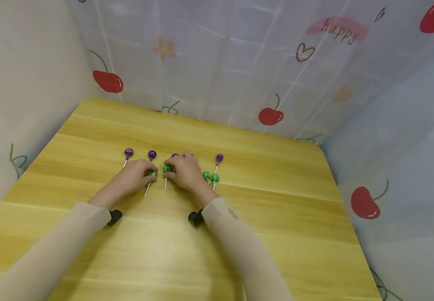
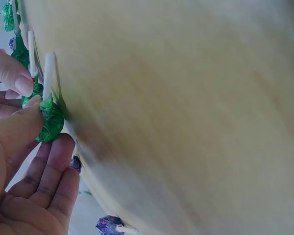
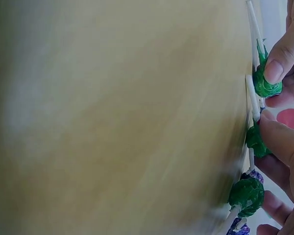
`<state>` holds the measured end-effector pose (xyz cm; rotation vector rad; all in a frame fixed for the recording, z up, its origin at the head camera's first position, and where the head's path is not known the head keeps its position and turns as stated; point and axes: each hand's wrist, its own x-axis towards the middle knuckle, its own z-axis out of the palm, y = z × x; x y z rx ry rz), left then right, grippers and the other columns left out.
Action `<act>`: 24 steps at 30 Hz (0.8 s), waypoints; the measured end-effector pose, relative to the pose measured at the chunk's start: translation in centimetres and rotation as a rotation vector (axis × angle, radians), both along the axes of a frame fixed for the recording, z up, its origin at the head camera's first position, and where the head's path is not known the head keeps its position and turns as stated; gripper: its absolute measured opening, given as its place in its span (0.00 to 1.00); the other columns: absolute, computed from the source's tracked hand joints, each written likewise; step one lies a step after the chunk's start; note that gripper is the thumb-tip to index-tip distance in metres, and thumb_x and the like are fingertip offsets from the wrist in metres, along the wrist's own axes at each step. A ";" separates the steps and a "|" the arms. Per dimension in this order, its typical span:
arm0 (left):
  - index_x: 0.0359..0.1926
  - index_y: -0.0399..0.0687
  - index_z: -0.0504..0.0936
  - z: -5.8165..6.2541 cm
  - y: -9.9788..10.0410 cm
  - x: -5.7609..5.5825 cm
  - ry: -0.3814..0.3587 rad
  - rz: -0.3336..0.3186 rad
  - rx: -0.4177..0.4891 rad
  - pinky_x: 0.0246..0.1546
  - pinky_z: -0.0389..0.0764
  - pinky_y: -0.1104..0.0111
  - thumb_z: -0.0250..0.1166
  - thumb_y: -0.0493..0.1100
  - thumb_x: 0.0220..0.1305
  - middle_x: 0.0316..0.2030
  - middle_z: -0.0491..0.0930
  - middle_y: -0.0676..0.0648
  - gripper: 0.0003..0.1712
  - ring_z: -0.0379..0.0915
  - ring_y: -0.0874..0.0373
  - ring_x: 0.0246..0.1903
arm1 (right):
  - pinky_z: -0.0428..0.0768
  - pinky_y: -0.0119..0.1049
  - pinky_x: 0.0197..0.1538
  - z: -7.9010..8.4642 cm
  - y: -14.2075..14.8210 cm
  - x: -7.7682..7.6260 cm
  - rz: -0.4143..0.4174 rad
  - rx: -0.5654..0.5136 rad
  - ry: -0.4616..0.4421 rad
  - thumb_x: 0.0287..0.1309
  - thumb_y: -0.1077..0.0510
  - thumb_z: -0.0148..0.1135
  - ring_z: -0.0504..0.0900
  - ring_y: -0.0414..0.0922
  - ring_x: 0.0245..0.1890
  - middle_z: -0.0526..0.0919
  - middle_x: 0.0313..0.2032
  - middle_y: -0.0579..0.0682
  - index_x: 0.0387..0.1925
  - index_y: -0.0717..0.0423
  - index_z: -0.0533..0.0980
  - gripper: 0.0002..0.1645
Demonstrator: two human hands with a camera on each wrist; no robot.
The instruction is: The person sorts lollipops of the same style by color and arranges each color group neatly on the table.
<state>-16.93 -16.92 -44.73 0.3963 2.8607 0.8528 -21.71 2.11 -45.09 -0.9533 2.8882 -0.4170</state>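
Note:
My left hand [image 1: 133, 174] pinches a green-wrapped lollipop [image 2: 52, 122] by its head between thumb and fingers, the white stick pointing toward me. Close beside it, my right hand [image 1: 187, 170] holds another green lollipop [image 3: 257, 141] the same way. Its head [image 1: 168, 168] shows between thumb and forefinger. Behind the hands lie purple lollipops, one at the left [image 1: 128, 152], one beyond the left fingers [image 1: 152, 154] and one partly hidden by the right hand [image 1: 175, 155]. Two more green lollipops [image 1: 215, 178] lie right of my right wrist, partly covered by it.
A purple lollipop [image 1: 219, 158] lies at the right end of the back row, its stick reaching toward the green pair. The yellow wood-grain table [image 1: 277, 217] meets a cherry-print curtain [image 1: 217, 75] at the back. Black wrist cameras [image 1: 195, 218] hang below both wrists.

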 end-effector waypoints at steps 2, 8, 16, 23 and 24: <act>0.49 0.37 0.85 -0.1 0.0 0.2 -0.001 0.003 -0.002 0.45 0.83 0.53 0.68 0.39 0.65 0.44 0.85 0.39 0.13 0.81 0.48 0.44 | 0.70 0.39 0.51 -0.1 0.0 0.1 -0.005 -0.010 -0.013 0.60 0.40 0.66 0.70 0.43 0.43 0.85 0.50 0.37 0.56 0.39 0.81 0.24; 0.49 0.38 0.85 -0.4 -0.1 0.2 -0.010 0.001 -0.006 0.45 0.82 0.54 0.67 0.39 0.65 0.44 0.84 0.39 0.13 0.80 0.49 0.43 | 0.68 0.37 0.48 -0.2 0.0 0.2 -0.013 -0.030 -0.036 0.61 0.40 0.66 0.68 0.42 0.41 0.85 0.48 0.37 0.55 0.39 0.81 0.22; 0.48 0.37 0.84 -0.4 0.1 0.4 0.000 -0.002 -0.009 0.45 0.82 0.53 0.67 0.38 0.65 0.45 0.84 0.39 0.13 0.80 0.47 0.44 | 0.66 0.35 0.47 -0.2 -0.1 0.2 -0.049 -0.039 -0.068 0.61 0.40 0.65 0.67 0.41 0.40 0.85 0.46 0.36 0.53 0.38 0.82 0.20; 0.50 0.40 0.84 0.3 -0.3 0.9 -0.011 -0.016 0.054 0.46 0.81 0.52 0.66 0.40 0.66 0.45 0.85 0.41 0.14 0.80 0.48 0.44 | 0.67 0.36 0.50 0.1 -0.3 0.3 -0.066 -0.048 -0.081 0.61 0.40 0.66 0.67 0.41 0.42 0.85 0.47 0.36 0.53 0.38 0.82 0.20; 0.51 0.41 0.84 0.6 -0.5 1.1 -0.021 -0.010 0.077 0.46 0.81 0.52 0.66 0.41 0.67 0.46 0.85 0.42 0.14 0.80 0.49 0.44 | 0.67 0.37 0.50 0.1 -0.3 0.3 -0.068 -0.052 -0.081 0.61 0.40 0.66 0.67 0.42 0.42 0.85 0.47 0.37 0.53 0.39 0.82 0.20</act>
